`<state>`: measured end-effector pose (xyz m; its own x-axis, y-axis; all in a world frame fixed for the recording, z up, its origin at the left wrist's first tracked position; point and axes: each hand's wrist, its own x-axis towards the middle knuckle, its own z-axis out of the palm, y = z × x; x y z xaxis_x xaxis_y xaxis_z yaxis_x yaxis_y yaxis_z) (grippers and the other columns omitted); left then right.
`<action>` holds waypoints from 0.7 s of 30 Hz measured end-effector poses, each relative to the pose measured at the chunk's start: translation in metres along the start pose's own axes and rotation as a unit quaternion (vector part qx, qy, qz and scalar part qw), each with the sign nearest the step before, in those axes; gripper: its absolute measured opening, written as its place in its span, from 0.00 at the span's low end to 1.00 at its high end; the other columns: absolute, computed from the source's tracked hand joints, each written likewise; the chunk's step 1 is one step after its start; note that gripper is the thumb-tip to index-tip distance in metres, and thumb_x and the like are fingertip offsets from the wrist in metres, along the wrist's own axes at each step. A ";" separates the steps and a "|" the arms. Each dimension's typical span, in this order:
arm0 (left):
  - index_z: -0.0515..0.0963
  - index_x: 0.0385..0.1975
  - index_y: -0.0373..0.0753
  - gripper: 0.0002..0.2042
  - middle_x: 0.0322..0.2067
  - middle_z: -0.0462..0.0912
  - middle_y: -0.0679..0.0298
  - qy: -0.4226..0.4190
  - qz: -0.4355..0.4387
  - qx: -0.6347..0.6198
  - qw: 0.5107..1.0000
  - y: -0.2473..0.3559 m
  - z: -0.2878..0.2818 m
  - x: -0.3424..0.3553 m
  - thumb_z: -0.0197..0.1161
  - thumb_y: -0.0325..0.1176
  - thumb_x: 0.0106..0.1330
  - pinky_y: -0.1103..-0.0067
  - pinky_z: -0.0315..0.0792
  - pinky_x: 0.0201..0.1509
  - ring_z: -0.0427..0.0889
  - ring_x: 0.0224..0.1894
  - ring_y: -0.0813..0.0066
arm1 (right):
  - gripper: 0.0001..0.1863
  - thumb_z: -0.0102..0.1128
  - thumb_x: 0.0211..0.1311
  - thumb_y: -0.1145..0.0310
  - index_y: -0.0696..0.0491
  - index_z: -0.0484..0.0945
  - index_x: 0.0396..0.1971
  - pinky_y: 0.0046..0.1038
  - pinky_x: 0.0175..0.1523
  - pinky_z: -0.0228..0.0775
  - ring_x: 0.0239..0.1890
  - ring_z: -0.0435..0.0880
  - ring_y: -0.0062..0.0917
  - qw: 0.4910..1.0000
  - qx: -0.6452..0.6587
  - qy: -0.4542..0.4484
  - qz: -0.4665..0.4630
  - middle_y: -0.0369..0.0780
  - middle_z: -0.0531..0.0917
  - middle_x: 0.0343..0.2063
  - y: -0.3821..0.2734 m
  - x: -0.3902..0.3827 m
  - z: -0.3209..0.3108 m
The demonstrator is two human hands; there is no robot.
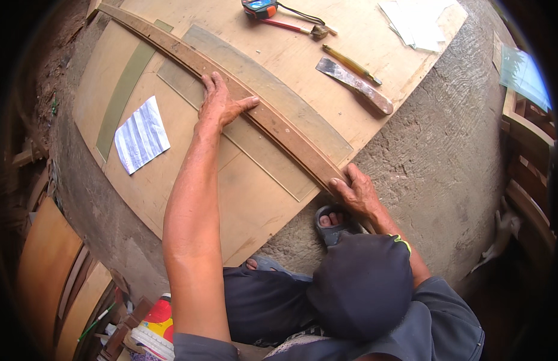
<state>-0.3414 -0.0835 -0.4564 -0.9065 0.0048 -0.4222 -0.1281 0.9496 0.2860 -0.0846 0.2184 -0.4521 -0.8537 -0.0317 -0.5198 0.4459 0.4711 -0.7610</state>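
A long brown wooden strip (pixel 273 123) lies diagonally over a clear glass sheet (pixel 267 84) on a plywood board. My left hand (pixel 220 103) presses on the strip near its middle, fingers spread along the left edge and thumb across to the right. At the strip's near end, my right hand (pixel 358 194) grips it between thumb and fingers. A thin greenish glass strip (pixel 127 90) and a creased sheet of lined paper (pixel 141 135) lie left of the wooden strip.
On the board (pixel 255 210) lie a tape measure (pixel 261 8), a red pencil (pixel 285 25), a yellow pen-shaped tool (pixel 351 64), a flat scraper (pixel 355 86) and white papers (pixel 416 24). Curved wood pieces (pixel 53 253) stand at left; a glass pane (pixel 524 75) rests on wooden frames at right.
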 end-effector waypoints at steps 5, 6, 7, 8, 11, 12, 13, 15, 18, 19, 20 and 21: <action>0.38 0.77 0.25 0.73 0.77 0.32 0.33 0.005 0.007 -0.019 1.000 -0.004 -0.001 -0.002 0.79 0.68 0.43 0.65 0.53 0.80 0.47 0.80 0.45 | 0.21 0.65 0.68 0.55 0.58 0.69 0.36 0.41 0.40 0.71 0.32 0.79 0.40 1.000 -0.014 -0.007 -0.006 0.51 0.79 0.28 -0.001 0.000 -0.001; 0.38 0.77 0.25 0.73 0.77 0.32 0.33 0.007 0.012 -0.020 1.000 -0.004 -0.002 -0.002 0.78 0.68 0.43 0.65 0.53 0.80 0.47 0.80 0.45 | 0.21 0.65 0.68 0.55 0.58 0.69 0.37 0.41 0.40 0.71 0.33 0.79 0.40 1.000 -0.014 -0.011 0.002 0.51 0.79 0.28 -0.001 0.001 -0.001; 0.38 0.76 0.25 0.73 0.77 0.32 0.33 0.005 0.012 -0.020 1.000 -0.004 -0.001 -0.002 0.78 0.69 0.43 0.65 0.53 0.80 0.47 0.80 0.45 | 0.21 0.65 0.68 0.56 0.58 0.69 0.37 0.41 0.40 0.71 0.33 0.79 0.40 1.000 -0.015 -0.009 -0.008 0.51 0.79 0.28 -0.001 0.001 0.000; 0.38 0.76 0.25 0.73 0.77 0.32 0.33 -0.001 0.009 -0.020 1.000 -0.005 -0.001 -0.002 0.78 0.69 0.43 0.66 0.53 0.80 0.47 0.80 0.45 | 0.20 0.65 0.68 0.56 0.58 0.69 0.37 0.41 0.40 0.71 0.32 0.79 0.40 1.000 -0.016 -0.011 -0.008 0.51 0.79 0.28 0.000 0.002 0.000; 0.38 0.76 0.24 0.73 0.77 0.32 0.34 -0.007 0.005 -0.010 1.000 -0.006 -0.001 0.000 0.77 0.70 0.43 0.66 0.53 0.80 0.47 0.80 0.45 | 0.20 0.65 0.69 0.57 0.58 0.69 0.37 0.41 0.40 0.71 0.32 0.79 0.39 1.000 -0.010 -0.016 -0.015 0.51 0.79 0.29 0.001 0.001 -0.001; 0.38 0.76 0.24 0.73 0.77 0.32 0.34 -0.007 0.005 -0.011 1.000 -0.007 -0.001 0.000 0.77 0.70 0.43 0.66 0.53 0.80 0.47 0.80 0.45 | 0.20 0.64 0.69 0.57 0.58 0.68 0.37 0.41 0.40 0.71 0.32 0.79 0.39 1.000 -0.002 -0.019 -0.018 0.51 0.78 0.29 0.002 0.001 -0.002; 0.38 0.76 0.23 0.73 0.77 0.32 0.33 -0.007 0.006 -0.012 1.000 -0.007 -0.001 0.000 0.77 0.70 0.43 0.66 0.53 0.80 0.47 0.80 0.45 | 0.20 0.64 0.69 0.57 0.58 0.68 0.37 0.41 0.40 0.71 0.32 0.79 0.39 1.000 -0.006 -0.021 -0.018 0.51 0.78 0.29 0.002 0.000 -0.003; 0.38 0.76 0.25 0.73 0.77 0.32 0.34 -0.002 0.007 -0.012 1.000 -0.008 0.000 0.001 0.77 0.69 0.44 0.63 0.55 0.79 0.48 0.80 0.46 | 0.20 0.64 0.69 0.57 0.59 0.68 0.37 0.42 0.39 0.71 0.32 0.79 0.38 0.999 -0.001 -0.026 -0.023 0.51 0.78 0.29 0.003 0.000 -0.003; 0.37 0.77 0.28 0.71 0.78 0.32 0.36 0.003 0.004 -0.012 1.000 -0.007 0.001 -0.001 0.78 0.66 0.46 0.59 0.58 0.78 0.49 0.80 0.47 | 0.20 0.64 0.70 0.56 0.59 0.68 0.37 0.42 0.39 0.71 0.32 0.79 0.40 0.999 -0.015 -0.035 -0.017 0.52 0.78 0.29 0.003 0.002 -0.003; 0.37 0.77 0.28 0.71 0.78 0.32 0.36 0.004 0.001 -0.015 1.000 -0.006 0.001 -0.001 0.78 0.65 0.46 0.60 0.57 0.79 0.49 0.80 0.47 | 0.21 0.64 0.70 0.56 0.59 0.68 0.37 0.42 0.39 0.71 0.32 0.80 0.41 0.999 -0.017 -0.028 -0.033 0.52 0.79 0.29 0.003 0.003 -0.003; 0.37 0.77 0.27 0.71 0.78 0.32 0.36 0.005 0.000 -0.021 1.000 -0.004 0.001 -0.001 0.79 0.65 0.46 0.60 0.57 0.79 0.49 0.80 0.47 | 0.21 0.64 0.70 0.55 0.59 0.68 0.37 0.42 0.39 0.71 0.33 0.80 0.42 0.998 -0.021 -0.019 -0.049 0.52 0.79 0.29 0.003 0.003 -0.003; 0.37 0.77 0.27 0.71 0.78 0.32 0.36 0.004 0.001 -0.023 1.000 -0.002 0.000 -0.001 0.79 0.65 0.46 0.61 0.57 0.79 0.48 0.80 0.47 | 0.21 0.64 0.70 0.55 0.59 0.68 0.38 0.42 0.40 0.72 0.33 0.81 0.43 0.998 -0.029 -0.020 -0.051 0.53 0.79 0.29 0.002 0.004 -0.005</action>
<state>-0.3402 -0.0853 -0.4566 -0.9098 0.0036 -0.4151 -0.1451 0.9341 0.3261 -0.0881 0.2237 -0.4539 -0.8821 -0.1164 -0.4564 0.3399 0.5135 -0.7879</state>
